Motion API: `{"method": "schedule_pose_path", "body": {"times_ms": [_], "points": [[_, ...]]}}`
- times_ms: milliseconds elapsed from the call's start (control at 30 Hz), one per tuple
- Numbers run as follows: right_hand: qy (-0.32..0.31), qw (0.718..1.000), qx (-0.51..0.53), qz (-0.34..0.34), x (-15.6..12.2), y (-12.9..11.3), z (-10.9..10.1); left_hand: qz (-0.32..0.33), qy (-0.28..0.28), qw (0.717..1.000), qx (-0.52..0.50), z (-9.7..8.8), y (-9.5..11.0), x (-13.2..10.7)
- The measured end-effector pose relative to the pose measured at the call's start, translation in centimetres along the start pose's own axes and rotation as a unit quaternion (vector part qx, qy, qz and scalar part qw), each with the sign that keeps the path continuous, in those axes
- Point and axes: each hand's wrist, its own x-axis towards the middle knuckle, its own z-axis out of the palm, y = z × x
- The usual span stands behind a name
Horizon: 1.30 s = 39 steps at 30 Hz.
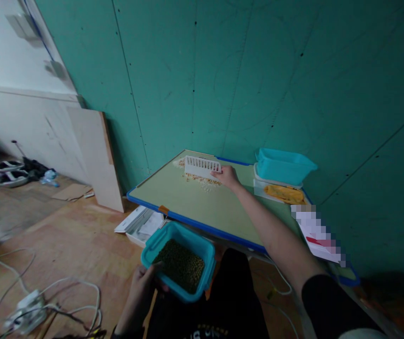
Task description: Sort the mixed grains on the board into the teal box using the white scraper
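Observation:
My left hand grips the near left rim of a blue plastic container, held below the table's front edge. Inside it lie dark green beans, with paler yellowish ones toward the right side. My right hand is stretched over the table and closed on the right end of a white slotted plastic basket. Loose yellowish grains and some pale ones are scattered on the tabletop around the basket. Whether the basket touches the table I cannot tell.
On the right of the blue-edged table stands another blue container, with a yellow cloth-like item and a partly blurred white sheet nearer. A green wall rises behind. A power strip and cables lie on the floor.

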Motion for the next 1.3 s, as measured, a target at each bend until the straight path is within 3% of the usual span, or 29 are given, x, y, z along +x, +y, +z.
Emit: {"method": "schedule_pose_path", "body": {"times_ms": [133, 433, 900, 1300], "points": [[0.009, 1.000, 0.004, -0.009, 0.1, -0.3, 0.2, -0.005, 0.005, 1.000, -0.024, -0.3, 0.7, -0.2], [0.007, 1.000, 0.010, -0.019, 1.2, -0.2, 1.3, 0.005, -0.022, 0.998, -0.053, -1.9, -1.0, 1.3], [-0.029, 0.995, 0.081, -0.056, 4.1, -1.4, 3.2, 0.005, -0.013, 0.996, -0.089, -2.9, -1.5, 1.6], [-0.075, 0.983, 0.154, -0.062, 2.9, -0.7, 3.4, -0.002, -0.020, 0.995, -0.100, -3.1, -1.7, 1.8]]}}
